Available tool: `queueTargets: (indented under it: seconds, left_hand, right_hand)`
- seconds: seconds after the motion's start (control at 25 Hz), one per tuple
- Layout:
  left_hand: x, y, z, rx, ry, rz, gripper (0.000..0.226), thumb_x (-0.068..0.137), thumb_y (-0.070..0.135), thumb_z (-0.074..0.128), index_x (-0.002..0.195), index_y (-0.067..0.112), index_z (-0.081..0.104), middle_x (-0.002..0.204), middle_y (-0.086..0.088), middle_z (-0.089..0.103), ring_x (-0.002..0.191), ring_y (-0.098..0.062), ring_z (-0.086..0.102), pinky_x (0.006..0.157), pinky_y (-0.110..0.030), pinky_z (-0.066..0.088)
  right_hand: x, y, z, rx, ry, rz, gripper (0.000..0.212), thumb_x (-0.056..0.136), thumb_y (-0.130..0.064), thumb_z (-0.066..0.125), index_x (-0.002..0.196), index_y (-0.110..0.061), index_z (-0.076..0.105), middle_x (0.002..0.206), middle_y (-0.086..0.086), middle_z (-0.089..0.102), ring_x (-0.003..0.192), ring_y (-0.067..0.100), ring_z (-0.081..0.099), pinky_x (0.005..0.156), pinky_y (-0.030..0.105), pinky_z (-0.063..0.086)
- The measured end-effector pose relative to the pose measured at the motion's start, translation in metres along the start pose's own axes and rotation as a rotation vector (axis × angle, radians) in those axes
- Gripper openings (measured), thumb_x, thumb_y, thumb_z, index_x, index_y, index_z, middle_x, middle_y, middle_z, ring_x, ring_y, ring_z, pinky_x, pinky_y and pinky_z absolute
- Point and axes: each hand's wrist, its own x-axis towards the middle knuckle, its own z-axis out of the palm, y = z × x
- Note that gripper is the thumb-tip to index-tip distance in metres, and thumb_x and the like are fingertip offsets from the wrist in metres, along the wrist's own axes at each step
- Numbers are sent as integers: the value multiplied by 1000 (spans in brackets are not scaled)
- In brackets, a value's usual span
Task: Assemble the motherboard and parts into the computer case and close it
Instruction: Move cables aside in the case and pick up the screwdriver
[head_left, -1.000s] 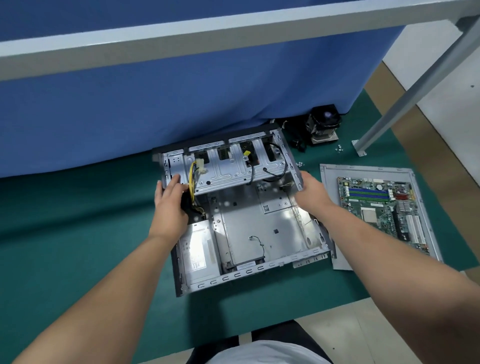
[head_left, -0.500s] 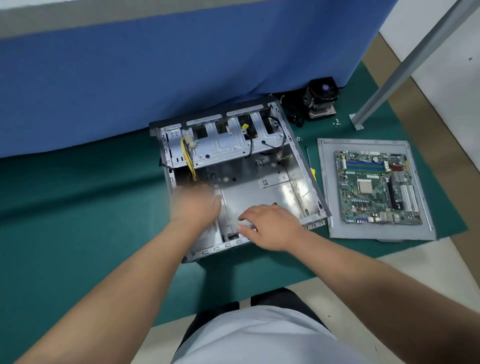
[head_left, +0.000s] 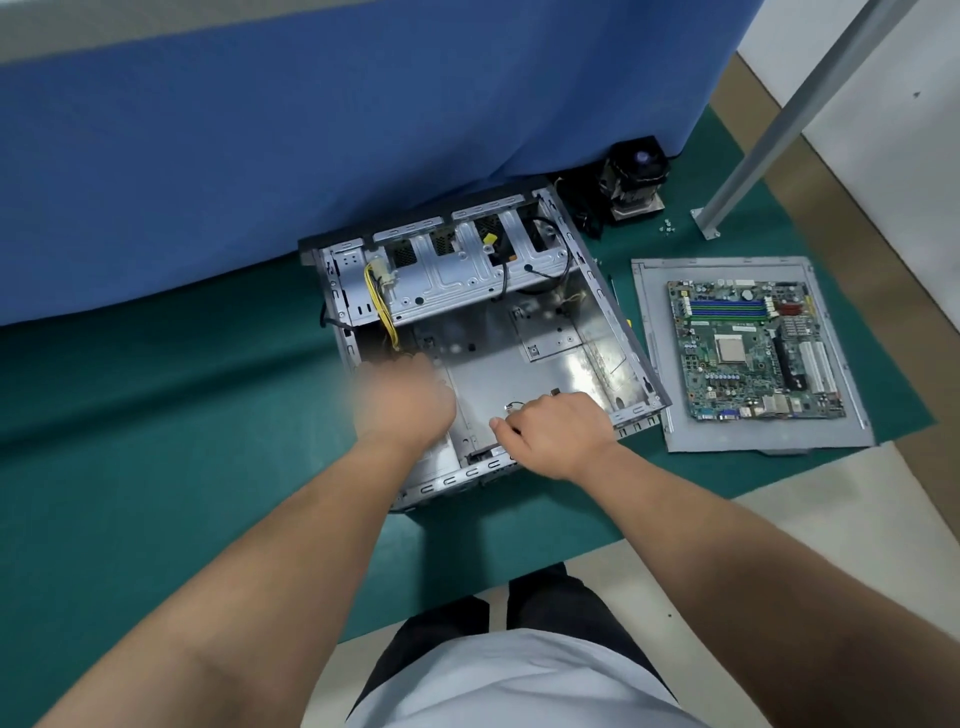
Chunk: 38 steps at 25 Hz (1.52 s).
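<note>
The open grey computer case (head_left: 550, 364) lies on the green mat with its inside facing up. Yellow wires (head_left: 382, 306) hang from the drive cage (head_left: 457, 280) at its far end. My left hand (head_left: 402, 402) is blurred and sits over the power supply (head_left: 436, 462) in the near left corner. Its fingers cannot be made out. My right hand (head_left: 556, 436) is inside the case by the near wall, fingers curled, pinching a thin black cable (head_left: 511, 410). To the right of the case, the green motherboard (head_left: 748, 348) lies flat on the grey side panel (head_left: 649, 332).
A black CPU cooler (head_left: 636, 176) stands behind the case by the blue curtain (head_left: 311, 156). A few small screws (head_left: 666, 226) lie near the foot of a slanted metal post (head_left: 769, 119). The green mat (head_left: 156, 415) ends just in front of the case.
Both hands left the case's side walls and moved inside, toward its near end. The right hand has reached the thin cable. The camera tilted down.
</note>
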Motion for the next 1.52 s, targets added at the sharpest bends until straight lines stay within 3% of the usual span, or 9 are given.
queueTargets:
  seconds: [0.2, 0.32, 0.52, 0.64, 0.8, 1.0, 1.12, 1.36, 1.52]
  left_hand:
    - [-4, 0, 1, -19, 51, 13, 40, 94, 42, 29, 104, 19, 60, 99, -1, 68, 87, -22, 60, 83, -41, 33]
    - [-1, 2, -1, -2, 55, 29, 34, 95, 42, 35, 103, 22, 61, 99, 2, 68, 88, -21, 61, 80, -39, 31]
    - [23, 19, -18, -92, 92, 23, 19, 95, 31, 48, 97, 23, 65, 86, 5, 72, 76, -21, 66, 70, -35, 46]
    - [63, 61, -41, -251, 201, 152, 12, 94, 22, 58, 101, 21, 68, 87, 2, 72, 78, -25, 67, 65, -34, 52]
    - [129, 133, -57, -383, 198, 300, 23, 96, 24, 57, 118, 21, 64, 119, 5, 65, 111, -20, 59, 90, -38, 51]
    - [194, 188, -40, -231, -2, 251, 47, 101, 46, 48, 145, 33, 47, 168, 6, 21, 157, -18, 9, 124, -49, 19]
    - [211, 189, -25, -163, -53, 205, 48, 100, 51, 40, 148, 40, 40, 171, 13, -5, 155, -9, -20, 125, -46, -11]
    - [209, 190, -19, -226, -36, 185, 53, 91, 41, 39, 144, 42, 41, 169, 15, 1, 154, -7, -20, 125, -49, -7]
    - [207, 191, -21, -248, 3, 173, 55, 87, 40, 38, 142, 43, 44, 168, 15, 11, 156, -8, -12, 125, -51, -2]
  right_hand:
    - [0, 1, 0, 3, 25, 0, 63, 97, -58, 13, 70, -24, 59, 63, -4, 56, 57, 24, 51, 52, 31, 24]
    - [-1, 5, 3, 46, 62, -16, 63, 98, -59, 17, 82, -24, 67, 75, -2, 66, 66, 23, 61, 54, 31, 32]
    - [4, 31, -26, 526, -87, -59, 41, 102, -55, 40, 118, -32, 70, 117, -8, 67, 103, 18, 64, 85, 38, 53]
    - [17, 89, -66, 653, 119, -34, 28, 102, -45, 49, 116, -32, 69, 114, -10, 67, 100, 11, 63, 87, 37, 54]
    - [43, 207, -102, 786, 331, 187, 16, 98, -36, 58, 103, -30, 72, 103, -11, 70, 90, 3, 65, 86, 27, 53]
    - [93, 345, -71, 666, 137, 537, 17, 98, -33, 59, 110, -25, 68, 110, -1, 70, 96, 19, 65, 89, 32, 54]
    - [128, 393, -46, 630, -12, 661, 32, 99, -33, 60, 126, -17, 65, 125, 10, 66, 102, 27, 60, 88, 29, 49]
    - [181, 412, -15, 566, 17, 685, 23, 101, -14, 52, 123, -12, 60, 120, 18, 63, 97, 34, 64, 83, 36, 55]
    - [199, 412, -4, 518, 127, 739, 30, 100, -9, 48, 123, -20, 63, 105, 11, 55, 87, 32, 57, 73, 30, 42]
